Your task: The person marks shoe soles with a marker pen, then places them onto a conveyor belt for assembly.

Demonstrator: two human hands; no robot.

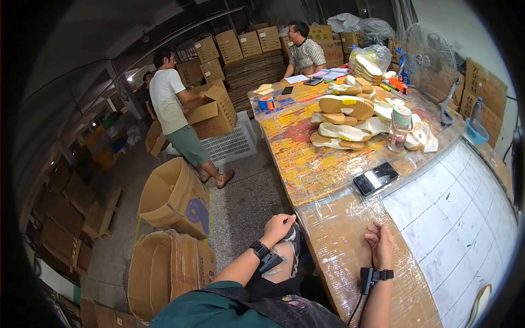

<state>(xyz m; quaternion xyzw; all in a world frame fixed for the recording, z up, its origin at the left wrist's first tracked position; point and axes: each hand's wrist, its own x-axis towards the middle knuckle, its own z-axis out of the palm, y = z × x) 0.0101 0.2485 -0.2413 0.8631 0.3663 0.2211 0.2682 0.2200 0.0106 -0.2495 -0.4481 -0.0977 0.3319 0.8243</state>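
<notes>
My left hand [279, 228] rests in a loose fist on my bent knee, beside the table's edge; nothing shows in it. On the cardboard-covered near part of the table lies my right hand [380, 241], its fingers loosely bent and apart, holding nothing. Beyond it a phone [375, 178] lies under the clear film edge. Farther back are several shoe soles [346, 107], white and tan, in a loose heap. A lidded tumbler [400, 128] in green and pink stands against them. Both wrists wear black straps with small devices.
Two open cardboard boxes [174, 202] stand on the floor left of the table. A person [170, 98] handles another box [216, 112] over a white crate [235, 145]. Another person [306, 54] sits at the table's far end. A fan [429, 54] and a blue basin [477, 133] are at right.
</notes>
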